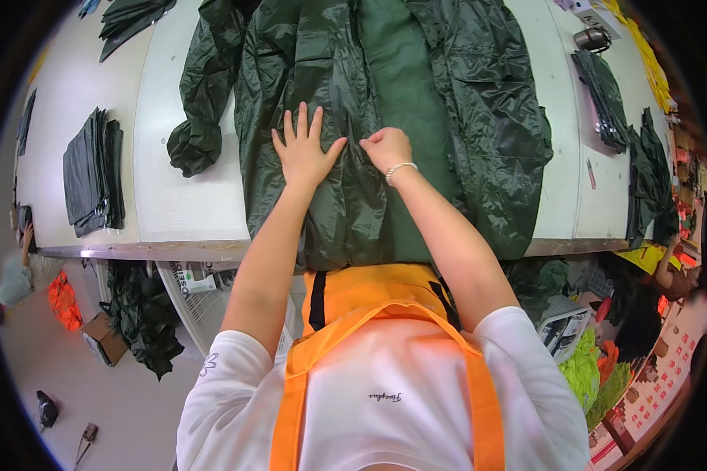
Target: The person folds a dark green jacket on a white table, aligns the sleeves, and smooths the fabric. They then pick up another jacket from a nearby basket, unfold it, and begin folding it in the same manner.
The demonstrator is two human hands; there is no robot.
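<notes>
A dark green shiny raincoat (pixel 491 118) lies spread over the worktable, its front open and a matte green lining (pixel 407 71) showing down the middle. Its lower part hangs over the table's near edge. My left hand (pixel 304 155) rests flat on the left front panel with the fingers spread. Just to the right, my right hand (pixel 390 149) has its fingers pinched together at the inner edge of that same panel. A bracelet circles my right wrist. One bunched sleeve (pixel 196 145) lies off to the left.
A stack of folded dark green garments (pixel 93 173) sits on the left of the white table (pixel 184 208). More folded pieces (pixel 601 98) and a metal cup (pixel 592 39) are at the right. Below stand white crates (pixel 192 306) and a cardboard box (pixel 104 339). Other people appear at both sides.
</notes>
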